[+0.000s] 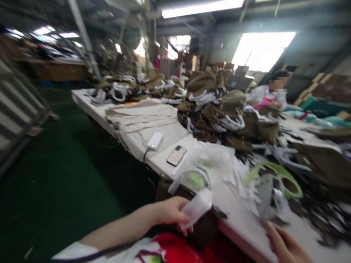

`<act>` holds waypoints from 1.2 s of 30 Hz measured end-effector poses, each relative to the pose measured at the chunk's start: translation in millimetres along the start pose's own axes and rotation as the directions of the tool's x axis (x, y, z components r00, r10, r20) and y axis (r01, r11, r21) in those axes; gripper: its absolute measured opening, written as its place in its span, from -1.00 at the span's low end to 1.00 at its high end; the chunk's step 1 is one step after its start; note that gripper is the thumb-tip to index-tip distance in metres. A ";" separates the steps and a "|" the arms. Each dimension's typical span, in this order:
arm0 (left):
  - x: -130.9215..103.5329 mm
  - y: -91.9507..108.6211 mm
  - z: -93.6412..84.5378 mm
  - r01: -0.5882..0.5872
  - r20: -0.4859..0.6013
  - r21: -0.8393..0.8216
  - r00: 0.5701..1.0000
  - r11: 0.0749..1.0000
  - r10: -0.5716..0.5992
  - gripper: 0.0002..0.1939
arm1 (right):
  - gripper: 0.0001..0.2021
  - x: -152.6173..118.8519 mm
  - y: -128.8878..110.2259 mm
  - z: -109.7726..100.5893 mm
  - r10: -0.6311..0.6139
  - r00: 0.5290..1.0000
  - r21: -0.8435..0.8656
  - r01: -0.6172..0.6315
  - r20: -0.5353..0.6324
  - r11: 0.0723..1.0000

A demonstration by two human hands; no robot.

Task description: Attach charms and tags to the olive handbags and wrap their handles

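Note:
My left hand (175, 213) is closed around a white, semi-translucent wrapping sheet (197, 207), pinched between thumb and fingers. Just beyond it, at the table edge, a dark brown bag (164, 188) shows in part, with a white-wrapped handle (207, 175) arching up. At the lower right, my right hand (286, 243) is partly in view and blurred, its visible fingers stretched out over the table. Its fingertips are close to a greyish tape dispenser (270, 201); whether they touch it I cannot tell. Behind that stands a light-green tape roll (292, 184).
On the white table (156, 157) lie a patterned phone (177, 155) and a white power bank (155, 140) with a cable. Brown bags (211, 120) with white-wrapped handles are heaped behind. Dark straps (320, 212) lie at right. A person (270, 95) in a pink apron works across the table.

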State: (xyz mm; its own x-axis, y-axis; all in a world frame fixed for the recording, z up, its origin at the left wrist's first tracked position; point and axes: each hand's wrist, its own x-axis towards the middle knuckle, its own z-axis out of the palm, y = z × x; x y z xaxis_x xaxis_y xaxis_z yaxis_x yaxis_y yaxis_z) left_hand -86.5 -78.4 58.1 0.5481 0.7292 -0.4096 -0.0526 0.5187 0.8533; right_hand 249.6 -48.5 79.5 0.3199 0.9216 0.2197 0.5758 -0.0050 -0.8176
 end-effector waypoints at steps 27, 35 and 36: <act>20.0 10.3 0.9 -0.086 -0.070 0.350 0.991 0.933 0.118 -0.71 | -0.73 -71.8 -79.9 97.5 0.008 0.648 0.403 -0.483 0.762 0.777; 18.2 6.4 1.9 -0.130 -0.012 0.304 0.990 0.944 0.140 -0.74 | -0.76 -72.6 -75.1 102.3 0.065 0.624 0.249 -0.402 0.778 0.881; 17.6 7.4 1.8 -0.114 -0.007 0.259 0.993 0.959 0.120 -0.72 | -0.75 -72.0 -72.9 101.6 0.083 0.623 0.230 -0.406 0.778 0.884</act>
State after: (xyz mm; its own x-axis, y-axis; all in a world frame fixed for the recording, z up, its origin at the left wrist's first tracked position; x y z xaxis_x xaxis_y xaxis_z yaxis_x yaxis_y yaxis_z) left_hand -75.7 -62.5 57.7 0.5323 0.7891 -0.3066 0.1030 0.2991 0.9486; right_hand 108.1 -75.0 69.1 -0.3381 0.8754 -0.3455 0.2057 -0.2895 -0.9348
